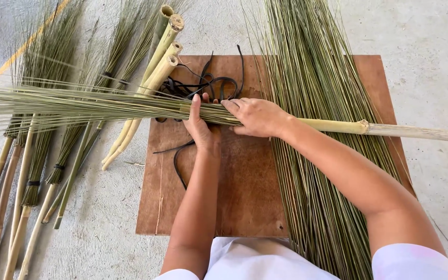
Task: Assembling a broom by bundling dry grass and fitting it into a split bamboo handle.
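Observation:
A half-made broom lies across the brown wooden board [234, 192]: a bundle of thin green sticks [79, 103] fans to the left, fixed on a bamboo pole [390, 128] that runs off to the right. My left hand [199, 124] clasps the bundle where the sticks meet the pole. My right hand [257, 116] presses down on the same joint from the right. Black rubber strips [203, 85] lie tangled on the board just behind my hands.
A thick loose pile of green sticks [317, 155] lies over the board's right part. Bare bamboo poles [156, 67] rest at the board's upper left. Several finished brooms [42, 155] lie on the concrete floor at left.

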